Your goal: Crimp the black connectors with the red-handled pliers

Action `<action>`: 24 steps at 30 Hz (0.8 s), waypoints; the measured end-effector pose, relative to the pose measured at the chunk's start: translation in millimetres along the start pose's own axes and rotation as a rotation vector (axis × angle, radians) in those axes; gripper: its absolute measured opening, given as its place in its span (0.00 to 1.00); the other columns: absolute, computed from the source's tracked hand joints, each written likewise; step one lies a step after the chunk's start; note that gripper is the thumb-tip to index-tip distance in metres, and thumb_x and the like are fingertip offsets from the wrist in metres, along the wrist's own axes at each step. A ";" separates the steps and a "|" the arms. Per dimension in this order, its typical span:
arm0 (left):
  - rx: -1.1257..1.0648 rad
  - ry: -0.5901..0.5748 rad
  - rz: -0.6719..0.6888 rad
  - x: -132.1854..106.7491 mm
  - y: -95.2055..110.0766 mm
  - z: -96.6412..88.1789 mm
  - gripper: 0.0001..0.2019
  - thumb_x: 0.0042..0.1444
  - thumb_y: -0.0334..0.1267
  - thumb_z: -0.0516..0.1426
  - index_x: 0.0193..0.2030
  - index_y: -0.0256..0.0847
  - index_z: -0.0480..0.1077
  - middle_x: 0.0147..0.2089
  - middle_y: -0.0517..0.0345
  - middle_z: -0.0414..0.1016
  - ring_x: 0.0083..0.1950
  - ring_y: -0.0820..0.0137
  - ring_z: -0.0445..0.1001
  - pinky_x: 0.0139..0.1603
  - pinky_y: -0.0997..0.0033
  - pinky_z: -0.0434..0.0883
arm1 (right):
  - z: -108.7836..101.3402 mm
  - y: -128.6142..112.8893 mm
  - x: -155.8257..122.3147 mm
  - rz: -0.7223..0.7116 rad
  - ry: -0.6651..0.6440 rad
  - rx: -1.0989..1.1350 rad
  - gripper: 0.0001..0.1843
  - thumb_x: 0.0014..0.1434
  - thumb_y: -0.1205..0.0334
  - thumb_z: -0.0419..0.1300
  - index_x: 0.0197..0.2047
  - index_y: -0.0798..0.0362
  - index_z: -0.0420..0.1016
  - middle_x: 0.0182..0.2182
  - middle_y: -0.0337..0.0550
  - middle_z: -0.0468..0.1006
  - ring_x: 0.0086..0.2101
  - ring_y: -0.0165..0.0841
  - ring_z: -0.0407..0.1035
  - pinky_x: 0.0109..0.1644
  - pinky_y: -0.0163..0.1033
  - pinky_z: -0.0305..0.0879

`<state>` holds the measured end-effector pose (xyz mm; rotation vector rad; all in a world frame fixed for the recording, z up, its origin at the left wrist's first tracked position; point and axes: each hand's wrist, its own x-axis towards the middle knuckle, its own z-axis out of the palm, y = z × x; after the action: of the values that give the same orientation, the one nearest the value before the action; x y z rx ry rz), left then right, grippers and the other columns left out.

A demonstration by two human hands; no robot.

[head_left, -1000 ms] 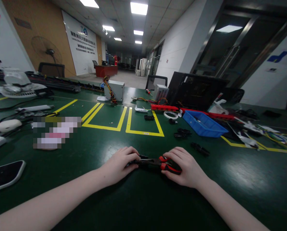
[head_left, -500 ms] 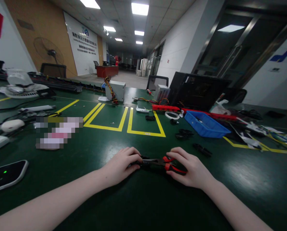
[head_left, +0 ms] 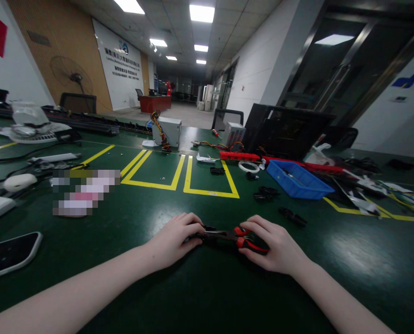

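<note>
My right hand (head_left: 274, 246) is closed around the red and black handles of a pair of pliers (head_left: 227, 234), whose jaws point left toward my other hand. My left hand (head_left: 179, 239) pinches a small black part (head_left: 209, 228) at the tip of the jaws. My fingers cover most of that part, so its kind does not show. Both hands are low over the dark green table (head_left: 207, 287). Beyond my right hand lie black pieces (head_left: 292, 216) and more black parts (head_left: 265, 193) on the tabletop.
A blue bin (head_left: 299, 180) stands at the right, beside a red strip (head_left: 239, 156). At the back are a power supply (head_left: 168, 131) with bundled wires and a black case (head_left: 283, 130). On the left lie a phone-like device (head_left: 10, 255) and a white mouse (head_left: 20, 182).
The pliers' handles and my right hand have shifted very slightly left. The green light on the device at the left has gone out. My left hand keeps its place.
</note>
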<state>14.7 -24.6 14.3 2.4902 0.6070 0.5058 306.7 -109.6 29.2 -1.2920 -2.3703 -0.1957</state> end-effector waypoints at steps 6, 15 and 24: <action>0.001 -0.004 -0.001 -0.5 -0.8 -0.4 0.10 0.63 0.30 0.58 0.49 0.44 0.72 0.54 0.53 0.70 0.54 0.61 0.70 0.56 0.54 0.69 | -0.8 5.9 -4.8 0.011 -0.002 -0.033 0.23 0.57 0.51 0.62 0.53 0.52 0.70 0.42 0.49 0.77 0.37 0.36 0.75 0.37 0.39 0.73; 0.012 0.018 0.007 -0.9 2.4 -0.5 0.10 0.62 0.28 0.58 0.48 0.43 0.72 0.54 0.54 0.71 0.54 0.61 0.70 0.55 0.56 0.69 | 1.4 -0.3 -0.6 0.008 -0.046 -0.036 0.23 0.58 0.52 0.61 0.53 0.54 0.71 0.41 0.50 0.77 0.36 0.36 0.75 0.37 0.38 0.72; 0.018 0.018 -0.001 -1.8 3.0 -0.7 0.11 0.63 0.29 0.57 0.50 0.45 0.72 0.54 0.54 0.70 0.54 0.61 0.70 0.55 0.56 0.69 | -2.0 2.7 -0.4 0.022 -0.088 -0.014 0.19 0.57 0.53 0.62 0.50 0.52 0.71 0.39 0.47 0.76 0.34 0.34 0.73 0.34 0.37 0.70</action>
<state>13.8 -27.6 16.1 2.5047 0.6223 0.5245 309.8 -109.0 30.6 -1.3593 -2.4309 -0.1523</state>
